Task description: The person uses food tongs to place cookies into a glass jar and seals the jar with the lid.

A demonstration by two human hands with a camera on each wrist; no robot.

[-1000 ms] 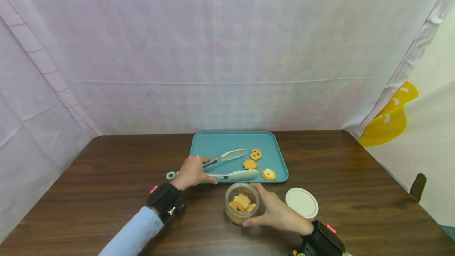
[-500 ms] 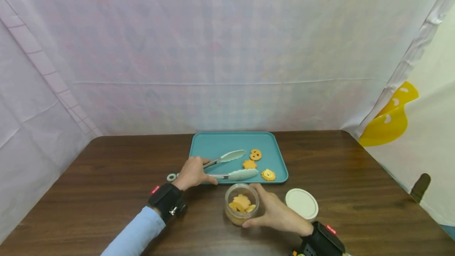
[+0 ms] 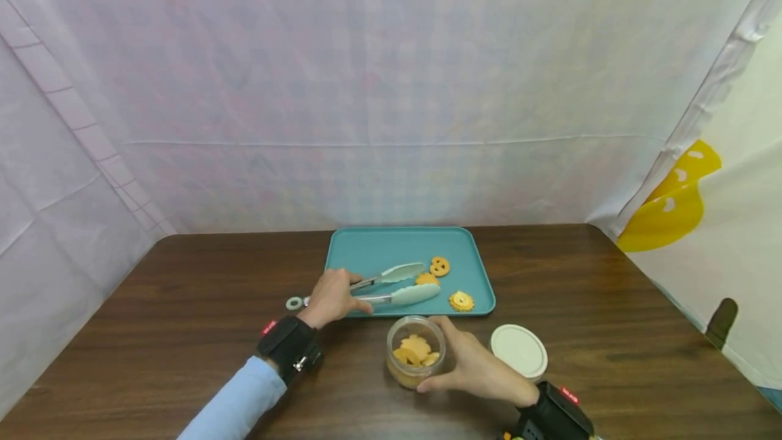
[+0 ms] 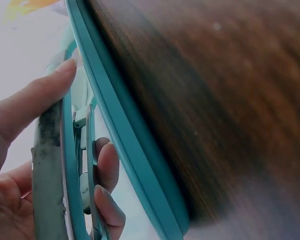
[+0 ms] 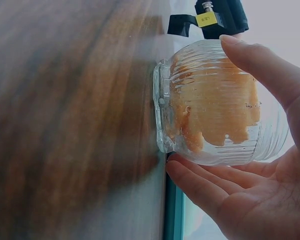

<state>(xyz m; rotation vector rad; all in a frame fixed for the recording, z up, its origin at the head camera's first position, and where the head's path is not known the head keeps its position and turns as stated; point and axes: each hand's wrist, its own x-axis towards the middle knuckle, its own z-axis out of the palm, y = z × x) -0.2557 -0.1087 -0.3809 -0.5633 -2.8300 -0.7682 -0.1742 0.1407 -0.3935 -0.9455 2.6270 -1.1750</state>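
Observation:
My left hand [image 3: 332,299] grips a pair of tongs [image 3: 415,293] with pale green scalloped tips, over the front left of a teal tray [image 3: 373,243]. The tips lie on either side of a flower-shaped cookie [image 3: 427,279]; whether they touch it I cannot tell. In the left wrist view, thumb and fingers curl round the tongs' metal arms [image 4: 50,165]. My right hand [image 3: 473,364] holds a clear ribbed jar [image 5: 215,100] by its side, upright on the table in front of the tray. Several cookies [image 3: 415,347] are inside the jar, which has no lid on.
Behind the flower-shaped cookie lies a round cookie with holes [image 3: 440,266]. Another ring-shaped, yellowish cookie [image 3: 461,301] sits near the tray's front right corner. A white round lid [image 3: 519,350] rests on the brown table [image 3: 580,290], right of the jar. White cloth [image 3: 379,87] hangs behind.
The tongs' two arms have come closer together, their tips moving in around the flower-shaped cookie. The right hand and jar have stayed in place.

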